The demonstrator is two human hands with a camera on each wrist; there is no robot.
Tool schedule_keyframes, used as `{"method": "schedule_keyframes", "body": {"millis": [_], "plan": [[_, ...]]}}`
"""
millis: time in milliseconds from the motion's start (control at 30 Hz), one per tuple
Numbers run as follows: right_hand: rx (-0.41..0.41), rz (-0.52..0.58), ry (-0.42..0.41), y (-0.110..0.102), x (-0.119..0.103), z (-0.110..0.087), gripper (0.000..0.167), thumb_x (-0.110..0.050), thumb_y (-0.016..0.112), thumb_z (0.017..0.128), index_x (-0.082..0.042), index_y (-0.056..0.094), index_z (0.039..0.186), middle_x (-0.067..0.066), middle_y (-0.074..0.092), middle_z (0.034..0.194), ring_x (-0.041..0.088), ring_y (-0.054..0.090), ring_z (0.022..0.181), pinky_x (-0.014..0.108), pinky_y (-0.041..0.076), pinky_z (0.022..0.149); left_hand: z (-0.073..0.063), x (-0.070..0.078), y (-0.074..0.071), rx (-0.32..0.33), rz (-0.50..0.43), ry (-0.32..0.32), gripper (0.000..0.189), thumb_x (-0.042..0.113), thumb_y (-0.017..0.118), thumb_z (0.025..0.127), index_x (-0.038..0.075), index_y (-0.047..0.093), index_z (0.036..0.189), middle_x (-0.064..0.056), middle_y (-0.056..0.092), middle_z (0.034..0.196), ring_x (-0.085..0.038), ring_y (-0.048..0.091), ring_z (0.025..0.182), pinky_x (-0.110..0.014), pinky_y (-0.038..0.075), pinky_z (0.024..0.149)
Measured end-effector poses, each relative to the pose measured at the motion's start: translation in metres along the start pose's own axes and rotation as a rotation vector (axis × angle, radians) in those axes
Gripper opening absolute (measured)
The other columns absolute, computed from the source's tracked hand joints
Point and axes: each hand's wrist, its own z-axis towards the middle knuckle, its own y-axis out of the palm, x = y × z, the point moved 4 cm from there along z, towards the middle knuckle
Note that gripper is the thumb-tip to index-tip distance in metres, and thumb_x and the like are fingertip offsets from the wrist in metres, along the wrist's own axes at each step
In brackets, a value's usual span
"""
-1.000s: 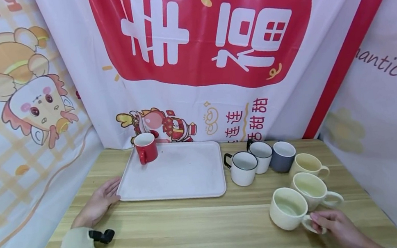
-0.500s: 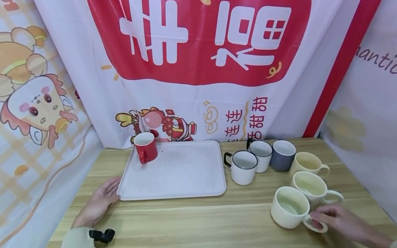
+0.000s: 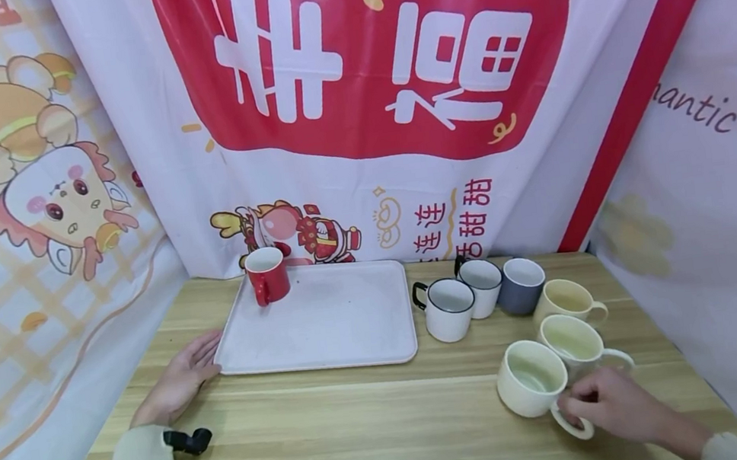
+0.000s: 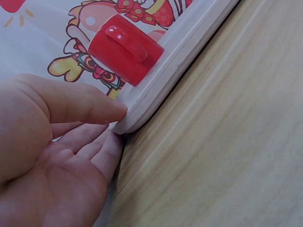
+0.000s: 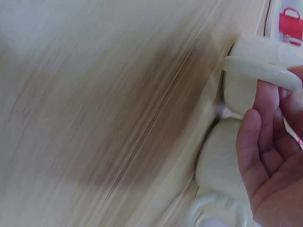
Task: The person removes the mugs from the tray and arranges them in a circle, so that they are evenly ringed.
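Along the left edge of the white tray [image 3: 339, 326], my left hand [image 3: 176, 380] lies with fairly straight fingers. Its thumb [image 4: 102, 108] touches the near left corner. A red mug [image 3: 267, 275] stands upright on the tray's far left part. On the right, my right hand [image 3: 614, 405] holds the handle of the nearest cream mug [image 3: 528, 383], a finger hooked through the loop in the right wrist view. That mug sits upright close against another cream mug [image 3: 570, 343]. Part of the handle is hidden behind the fingers.
Behind the cream mugs stand a yellowish mug [image 3: 566, 298], a grey-blue cup [image 3: 522, 288] and two white mugs with black rims, the nearer white mug [image 3: 449, 312] beside the tray. Printed curtains [image 3: 366, 207] close in the wooden table [image 3: 366, 437] at back and sides.
The view has shifted slightly. My right hand has changed its hold on the cream mug's handle, its fingers now further over and into the loop. The left hand keeps its place at the tray.
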Motion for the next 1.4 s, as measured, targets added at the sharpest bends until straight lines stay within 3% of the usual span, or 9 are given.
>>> {"method": "schedule_keyframes", "body": {"millis": [100,300,567,800,933,1133,1267,1400], "plan": [[0.020,0.005,0.021,0.004,-0.006,0.002,0.040,-0.009,0.075,0.092,-0.030,0.067,0.060,-0.018,0.057,0.051,-0.013,0.038,0.052,0.015,0.034,0.042,0.000,0.000,0.000,-0.006,0.003,0.003,0.076,-0.002,0.052,0.105,-0.004,0.007,0.168,-0.029,0.010,0.175,-0.048,0.011,0.162,-0.005,0.042,0.111],[0.004,0.004,0.146,0.007,-0.012,0.006,0.036,-0.017,0.075,0.094,-0.029,0.069,0.061,-0.022,0.048,0.050,-0.009,0.038,0.048,0.016,0.034,0.039,-0.001,0.001,0.000,-0.004,0.010,-0.002,0.077,-0.003,0.051,0.105,-0.002,0.008,0.168,-0.027,0.010,0.176,-0.046,0.012,0.163,-0.013,0.040,0.119],[-0.041,0.004,0.247,0.008,-0.016,0.010,0.037,-0.030,0.072,0.100,-0.025,0.072,0.063,-0.016,0.056,0.051,-0.005,0.047,0.048,0.016,0.039,0.044,-0.001,0.001,0.000,0.003,0.014,-0.003,0.076,-0.004,0.050,0.105,-0.002,0.007,0.168,-0.028,0.009,0.176,-0.047,0.011,0.162,-0.014,0.040,0.118],[-0.124,-0.005,0.326,-0.014,-0.023,0.018,0.041,-0.041,0.071,0.100,-0.018,0.069,0.066,-0.013,0.059,0.057,0.000,0.053,0.052,0.017,0.040,0.045,-0.002,0.003,0.000,0.003,0.027,-0.008,0.077,-0.003,0.051,0.105,-0.001,0.008,0.168,-0.027,0.010,0.176,-0.046,0.013,0.163,-0.028,0.036,0.126],[-0.055,-0.075,0.242,-0.036,-0.033,0.032,0.036,-0.034,0.075,0.097,-0.021,0.066,0.065,-0.016,0.052,0.059,-0.002,0.047,0.057,0.018,0.039,0.050,-0.003,0.004,0.001,-0.008,0.019,0.011,0.077,-0.003,0.051,0.105,-0.004,0.008,0.167,-0.029,0.009,0.175,-0.048,0.012,0.162,-0.030,0.035,0.127],[-0.011,-0.118,0.074,-0.052,-0.059,0.065,0.009,-0.024,0.079,0.094,-0.018,0.078,0.088,-0.015,0.067,0.077,-0.004,0.058,0.072,0.019,0.056,0.064,-0.003,0.003,-0.001,-0.010,0.010,0.017,0.077,-0.003,0.051,0.104,-0.004,0.008,0.167,-0.029,0.009,0.175,-0.048,0.011,0.162,-0.019,0.038,0.122],[-0.036,-0.152,0.046,-0.050,-0.074,0.091,0.022,-0.029,0.080,0.094,-0.011,0.079,0.106,-0.006,0.076,0.095,0.005,0.069,0.087,0.030,0.065,0.079,-0.002,0.002,-0.001,-0.005,0.015,0.012,0.076,-0.003,0.051,0.105,-0.003,0.008,0.168,-0.028,0.009,0.175,-0.048,0.011,0.162,-0.018,0.038,0.121],[-0.064,-0.144,0.005,-0.036,-0.085,0.119,0.040,-0.031,0.080,0.094,-0.004,0.074,0.122,0.005,0.078,0.112,0.022,0.075,0.103,0.045,0.066,0.093,-0.002,0.002,0.000,-0.002,0.017,-0.003,0.076,-0.003,0.050,0.105,-0.002,0.008,0.168,-0.027,0.010,0.176,-0.046,0.012,0.163,-0.024,0.036,0.124]]}}
